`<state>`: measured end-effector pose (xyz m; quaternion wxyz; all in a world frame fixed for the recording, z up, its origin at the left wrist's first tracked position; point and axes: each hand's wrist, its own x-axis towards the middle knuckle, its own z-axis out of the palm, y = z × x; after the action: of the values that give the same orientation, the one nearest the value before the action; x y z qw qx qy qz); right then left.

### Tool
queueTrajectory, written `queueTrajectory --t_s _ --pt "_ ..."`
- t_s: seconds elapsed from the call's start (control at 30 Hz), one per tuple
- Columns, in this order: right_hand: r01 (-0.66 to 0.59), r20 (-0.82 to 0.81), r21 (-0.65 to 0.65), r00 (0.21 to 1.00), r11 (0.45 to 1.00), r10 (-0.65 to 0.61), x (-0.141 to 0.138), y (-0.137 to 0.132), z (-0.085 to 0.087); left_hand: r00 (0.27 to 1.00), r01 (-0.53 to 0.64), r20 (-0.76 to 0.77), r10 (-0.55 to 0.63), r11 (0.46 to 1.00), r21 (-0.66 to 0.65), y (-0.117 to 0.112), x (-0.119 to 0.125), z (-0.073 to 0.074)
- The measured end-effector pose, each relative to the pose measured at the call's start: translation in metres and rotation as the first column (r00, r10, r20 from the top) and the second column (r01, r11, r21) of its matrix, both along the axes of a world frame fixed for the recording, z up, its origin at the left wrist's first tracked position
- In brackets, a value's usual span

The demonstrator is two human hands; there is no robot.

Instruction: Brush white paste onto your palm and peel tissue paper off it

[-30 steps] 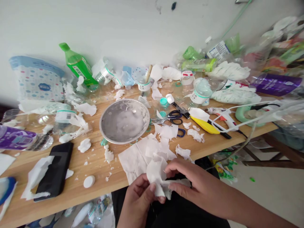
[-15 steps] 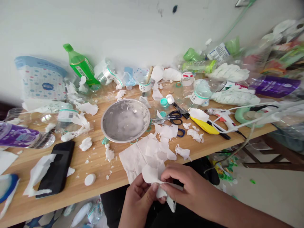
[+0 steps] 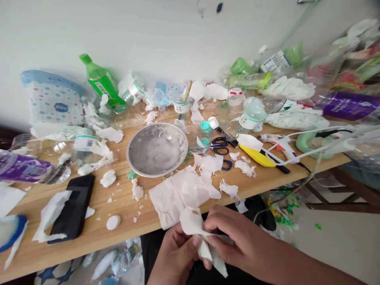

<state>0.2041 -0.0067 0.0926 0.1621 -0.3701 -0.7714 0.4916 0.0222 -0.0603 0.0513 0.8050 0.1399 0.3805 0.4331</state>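
Both my hands are just below the front edge of the wooden table (image 3: 118,206). My left hand (image 3: 175,257) and my right hand (image 3: 237,239) pinch one piece of white tissue paper (image 3: 194,225) between thumbs and fingers. The piece is crumpled and a torn strip of it hangs down between the hands. On the table right above them lies a pile of torn tissue pieces (image 3: 185,192). A metal bowl (image 3: 157,149) smeared with white paste stands behind the pile.
A black phone (image 3: 73,208) lies at the left, beside a purple bottle (image 3: 25,169). Scissors (image 3: 219,146), a yellow-handled cutter (image 3: 258,156) and a glue gun (image 3: 282,146) lie right of the bowl. Plastic bottles, a green bottle (image 3: 102,81) and a tissue pack (image 3: 53,101) line the wall.
My hands have dropped slightly lower with the tissue piece, and a torn strip now hangs further down between them. Things on the table have stayed put.
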Motion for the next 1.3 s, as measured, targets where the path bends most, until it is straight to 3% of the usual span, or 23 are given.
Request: queueTrajectory --t_s 0.13,0.33,0.43,0.57,0.77,1.03,1.17,1.3 --pt "0.018 0.027 0.018 0.999 1.000 -0.018 0.003 0.001 -0.002 1.000 -0.004 -0.029 0.004 1.000 0.017 0.001 0.001 -0.004" --pt "-0.010 0.091 -0.278 0.995 0.961 0.036 0.015 0.009 0.006 0.993 -0.050 -0.102 0.052 0.999 0.016 0.004 0.001 0.003" --pt "0.030 0.067 -0.333 0.998 0.943 -0.008 0.016 0.009 0.008 0.986 -0.083 -0.148 0.082 0.997 0.003 0.005 0.002 0.006" --pt "0.142 0.042 -0.300 0.990 0.943 -0.135 0.007 0.006 0.002 0.954 -0.106 -0.277 0.114 0.993 0.044 0.006 0.004 0.007" --pt "0.187 -0.003 -0.119 0.982 0.975 -0.189 -0.005 0.001 -0.008 0.908 -0.061 -0.403 0.114 0.988 0.142 0.003 0.001 0.004" --pt "0.179 0.007 -0.103 0.984 0.979 -0.179 -0.004 -0.001 -0.010 0.918 -0.057 -0.382 0.105 0.989 0.135 0.003 0.001 -0.004" --pt "0.182 0.061 -0.114 0.982 0.977 -0.176 -0.003 -0.003 -0.010 0.900 -0.094 -0.412 0.143 0.986 0.137 0.001 0.001 -0.003" --pt "0.219 0.015 -0.061 0.976 0.974 -0.218 -0.004 -0.009 -0.015 0.906 -0.104 -0.396 0.147 0.986 0.129 -0.001 0.002 0.001"
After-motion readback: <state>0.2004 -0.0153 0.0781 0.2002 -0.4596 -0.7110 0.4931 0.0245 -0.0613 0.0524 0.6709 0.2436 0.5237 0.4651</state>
